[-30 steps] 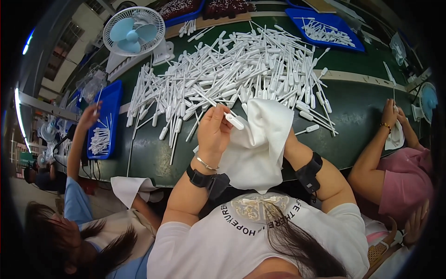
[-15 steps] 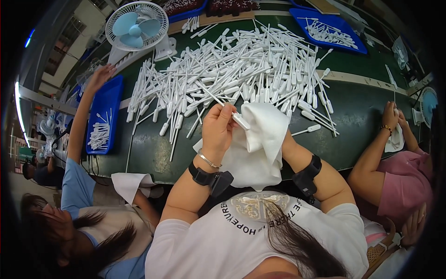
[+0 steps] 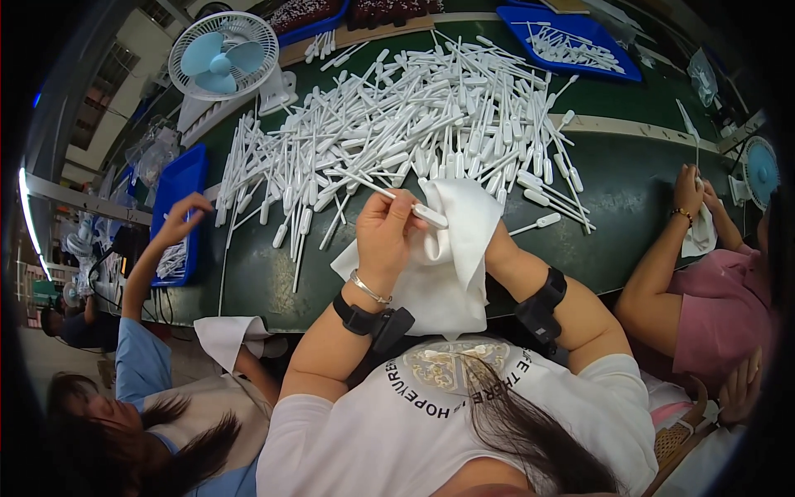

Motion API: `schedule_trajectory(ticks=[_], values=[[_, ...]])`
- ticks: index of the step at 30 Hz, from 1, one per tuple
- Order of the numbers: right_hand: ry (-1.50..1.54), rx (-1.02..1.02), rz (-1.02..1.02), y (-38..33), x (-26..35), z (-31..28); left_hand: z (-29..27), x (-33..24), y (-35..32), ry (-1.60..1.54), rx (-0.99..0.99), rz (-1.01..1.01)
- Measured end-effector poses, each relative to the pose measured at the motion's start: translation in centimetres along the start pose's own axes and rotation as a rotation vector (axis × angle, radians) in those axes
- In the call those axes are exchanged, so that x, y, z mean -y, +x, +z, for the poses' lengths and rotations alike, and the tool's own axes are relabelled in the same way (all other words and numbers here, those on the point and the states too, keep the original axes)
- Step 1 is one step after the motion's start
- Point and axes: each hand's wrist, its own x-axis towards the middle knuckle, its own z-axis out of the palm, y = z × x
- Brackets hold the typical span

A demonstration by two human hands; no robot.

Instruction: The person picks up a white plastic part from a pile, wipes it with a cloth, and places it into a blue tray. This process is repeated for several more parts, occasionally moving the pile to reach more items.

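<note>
My left hand (image 3: pixel 384 238) is closed on a white plastic stick (image 3: pixel 430 216) with a thin shaft and a thick, rounded end. The thin shaft points up and left toward the pile; the thick end lies against a white cloth (image 3: pixel 465 217). My right hand (image 3: pixel 502 248) grips this cloth, its fingers mostly hidden in the folds. Part of the cloth hangs down between my forearms, in front of my shirt. Just beyond my hands spreads a large pile of similar white sticks (image 3: pixel 397 108) on the dark green table (image 3: pixel 571 261).
A blue tray (image 3: pixel 195 178) stands at the left, a co-worker's hand (image 3: pixel 184 217) over it. Another blue tray (image 3: pixel 633 70) with sticks lies at the far right. A fan (image 3: pixel 222 58) stands far left. At the right, a co-worker's hands (image 3: pixel 696 195) hold a stick and cloth.
The co-worker's hand at the left has come down closer to the blue tray. My hands keep hold of the stick and the cloth, nearly in place. The whole view has shifted slightly.
</note>
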Motion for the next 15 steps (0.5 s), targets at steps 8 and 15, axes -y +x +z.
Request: schedule_trajectory(ticks=[8,15], values=[[0.284,-0.168,-0.131,-0.4,-0.3,1.5,-0.3,0.2,0.6,-0.051,-0.045,-0.036],[0.135,-0.132,-0.103,-1.5,-0.8,1.5,0.9,0.6,-0.7,-0.034,0.066,0.029]])
